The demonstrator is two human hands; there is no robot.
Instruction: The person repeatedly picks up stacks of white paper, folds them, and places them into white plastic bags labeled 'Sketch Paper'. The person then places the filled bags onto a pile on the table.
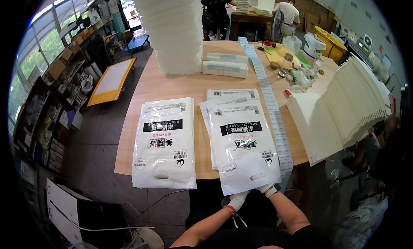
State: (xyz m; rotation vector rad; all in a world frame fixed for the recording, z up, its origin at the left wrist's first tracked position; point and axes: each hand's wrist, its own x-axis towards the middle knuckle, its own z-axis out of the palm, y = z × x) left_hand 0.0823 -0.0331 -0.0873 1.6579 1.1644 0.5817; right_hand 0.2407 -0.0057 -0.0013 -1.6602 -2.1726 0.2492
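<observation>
A white printed plastic bag of sketch paper (243, 150) lies topmost on a loosely fanned pile of like bags, its near end jutting past the table's front edge. My left hand (236, 201), in a white glove with a red cuff, is right at that near end. Beside it, my gloved right hand (267, 189) reaches under the bag's near right corner. The bag hides the fingers of both hands, so their grip does not show. To the left lies a neater stack of the same bags (165, 141), untouched.
A tall stack of white sheets (178, 34) rises at the back, beside wrapped white bundles (224, 69). A long label strip (269, 102) runs down the wooden table (124, 156). A leaning fan of paper (344, 107) fills the right side. Two people work farther back.
</observation>
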